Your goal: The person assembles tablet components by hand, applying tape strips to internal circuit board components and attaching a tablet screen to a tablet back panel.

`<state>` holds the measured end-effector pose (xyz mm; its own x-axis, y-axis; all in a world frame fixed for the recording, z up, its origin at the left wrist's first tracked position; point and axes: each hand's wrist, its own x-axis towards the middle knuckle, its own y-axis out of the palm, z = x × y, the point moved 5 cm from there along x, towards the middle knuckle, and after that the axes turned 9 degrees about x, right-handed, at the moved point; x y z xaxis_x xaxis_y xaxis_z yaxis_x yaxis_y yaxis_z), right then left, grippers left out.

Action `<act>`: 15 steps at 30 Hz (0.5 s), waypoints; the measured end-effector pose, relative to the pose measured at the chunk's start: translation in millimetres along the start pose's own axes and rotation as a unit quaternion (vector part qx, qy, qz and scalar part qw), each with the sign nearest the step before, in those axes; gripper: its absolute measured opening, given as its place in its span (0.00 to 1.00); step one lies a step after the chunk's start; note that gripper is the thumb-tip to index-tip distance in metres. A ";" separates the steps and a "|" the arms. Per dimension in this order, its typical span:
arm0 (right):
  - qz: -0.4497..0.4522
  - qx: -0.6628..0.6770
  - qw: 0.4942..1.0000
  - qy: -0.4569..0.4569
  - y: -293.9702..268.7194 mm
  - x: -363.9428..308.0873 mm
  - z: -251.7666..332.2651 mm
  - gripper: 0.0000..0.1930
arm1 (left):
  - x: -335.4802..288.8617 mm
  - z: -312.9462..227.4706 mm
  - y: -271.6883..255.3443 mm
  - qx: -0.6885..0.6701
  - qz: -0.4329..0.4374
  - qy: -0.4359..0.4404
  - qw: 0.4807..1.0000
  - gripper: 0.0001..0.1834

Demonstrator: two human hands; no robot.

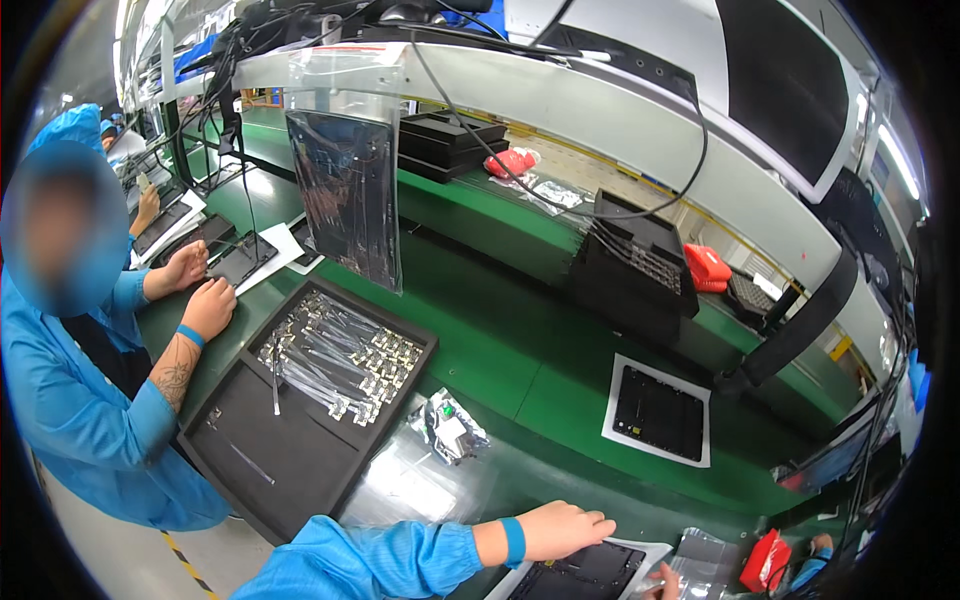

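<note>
My left hand [562, 530] reaches in from the lower edge, in a blue sleeve with a blue wristband. Its fingers stretch to the right, over the far edge of a black tablet-like housing [575, 580] on a white sheet. I see nothing held in it; the thumb side is hidden. Beside the housing's right edge are a few fingers of my right hand [665, 582]; the picture's edge cuts off the rest, so its grip does not show. Left of my arm, a black tray [300, 500] holds many flat ribbon cables with small connectors [345, 355].
A silver bag with small parts [447, 425] lies beside the tray. Another black housing [658, 412] rests on white backing farther right. A clear bag [345, 190] hangs from the shelf. Black trays [640, 260] stand behind. At left sits a co-worker in blue [110, 400]. A red packet [766, 560] lies right.
</note>
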<state>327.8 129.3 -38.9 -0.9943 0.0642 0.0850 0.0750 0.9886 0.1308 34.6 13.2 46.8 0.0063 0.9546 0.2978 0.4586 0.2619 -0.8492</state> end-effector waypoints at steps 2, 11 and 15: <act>-0.045 -0.038 0.998 -0.007 10.4 1.7 14.6 0.25 | 0.9 -12.6 -28.3 -0.009 -0.122 0.038 0.992 0.08; -0.310 -0.737 0.471 -0.373 -9.5 103.4 -20.4 0.23 | -3.5 80.3 -37.2 -0.508 -0.339 -0.206 0.764 0.19; -0.189 -0.835 0.182 -0.484 26.3 160.4 -77.5 0.21 | 9.0 68.0 -29.2 -0.751 -0.121 -0.170 0.627 0.26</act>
<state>176.2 155.0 54.7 -0.4383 0.8282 -0.3492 -0.8981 -0.4194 0.1326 -39.1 23.8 44.6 -0.2975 0.9546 0.0125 0.7307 0.2192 0.6466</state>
